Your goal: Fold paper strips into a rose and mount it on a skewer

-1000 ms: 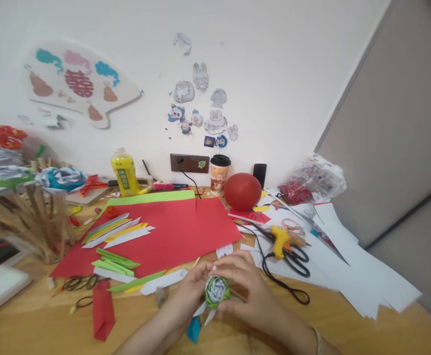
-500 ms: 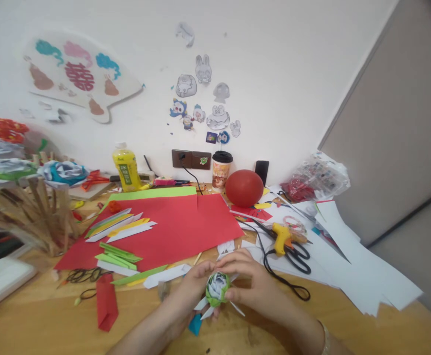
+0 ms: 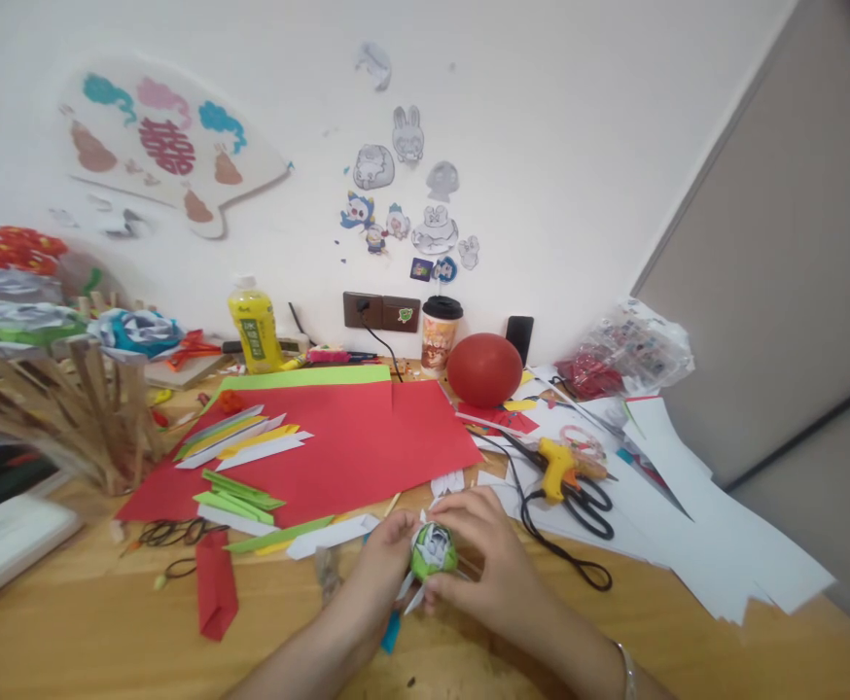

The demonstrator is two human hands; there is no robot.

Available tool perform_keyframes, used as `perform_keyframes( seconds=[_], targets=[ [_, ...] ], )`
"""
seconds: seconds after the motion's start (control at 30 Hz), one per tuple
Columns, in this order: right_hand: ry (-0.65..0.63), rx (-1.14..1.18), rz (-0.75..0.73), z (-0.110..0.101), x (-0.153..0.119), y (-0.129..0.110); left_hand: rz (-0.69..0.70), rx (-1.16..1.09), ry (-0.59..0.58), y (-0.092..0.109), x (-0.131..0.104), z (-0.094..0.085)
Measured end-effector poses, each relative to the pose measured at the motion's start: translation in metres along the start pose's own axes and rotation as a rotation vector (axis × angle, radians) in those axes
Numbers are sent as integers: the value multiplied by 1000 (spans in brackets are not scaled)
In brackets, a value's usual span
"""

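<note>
Near the tabletop's point(image 3: 67, 632) front edge, the left hand point(image 3: 385, 559) and right hand point(image 3: 479, 559) grip a green-and-white folded paper ball point(image 3: 432, 552); assembly seems underway, the next tuck calling for fine fingertip work. Beyond lies a large red paper sheet point(image 3: 367, 442).

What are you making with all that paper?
A person's left hand and right hand cup a small round green-and-white folded paper flower just above the wooden table. Folded green, yellow and white paper strips lie on a big red paper sheet; a yellow glue gun rests to the right.
</note>
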State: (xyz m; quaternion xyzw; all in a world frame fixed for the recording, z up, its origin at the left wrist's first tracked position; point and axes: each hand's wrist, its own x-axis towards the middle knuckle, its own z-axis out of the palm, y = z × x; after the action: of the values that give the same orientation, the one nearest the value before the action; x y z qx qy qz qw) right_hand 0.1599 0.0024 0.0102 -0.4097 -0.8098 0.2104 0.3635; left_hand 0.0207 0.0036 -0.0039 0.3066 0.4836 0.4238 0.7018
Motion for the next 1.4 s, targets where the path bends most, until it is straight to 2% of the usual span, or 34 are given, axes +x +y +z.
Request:
perform_keyframes(
  seconds=[0.1, 0.3, 0.63, 0.73, 0.87, 0.97, 1.07, 1.13, 1.27, 1.4],
  targets=[
    [0, -30, -35, 1, -1, -1, -6, -5, -21, 0, -2, 0],
    [7, -76, -76, 3, -2, 1, 70, -12, 51, -4, 3, -1],
    [3, -43, -28, 5, -2, -1, 16, 38, 0, -2, 1, 0],
    [29, 55, 5, 2, -3, 8, 85, -38, 24, -1, 2, -1],
    [96, 234, 172, -4, -1, 19, 196, -99, -11, 4, 4, -2],
    [76, 404, 278, -5, 3, 20, 266, -90, -6, 8, 3, -3],
    [24, 638, 312, -5, 6, 17, 347, -75, 49, 10, 1, -4],
    [19, 710, 328, -6, 6, 14, 373, -45, 85, 10, 0, -6],
    [174, 644, 327, -9, 6, 10, 436, 82, 58, 11, 1, -11],
    [321, 470, 223, -10, 4, 14, 556, 213, -15, 15, 2, -16]
  ],
)
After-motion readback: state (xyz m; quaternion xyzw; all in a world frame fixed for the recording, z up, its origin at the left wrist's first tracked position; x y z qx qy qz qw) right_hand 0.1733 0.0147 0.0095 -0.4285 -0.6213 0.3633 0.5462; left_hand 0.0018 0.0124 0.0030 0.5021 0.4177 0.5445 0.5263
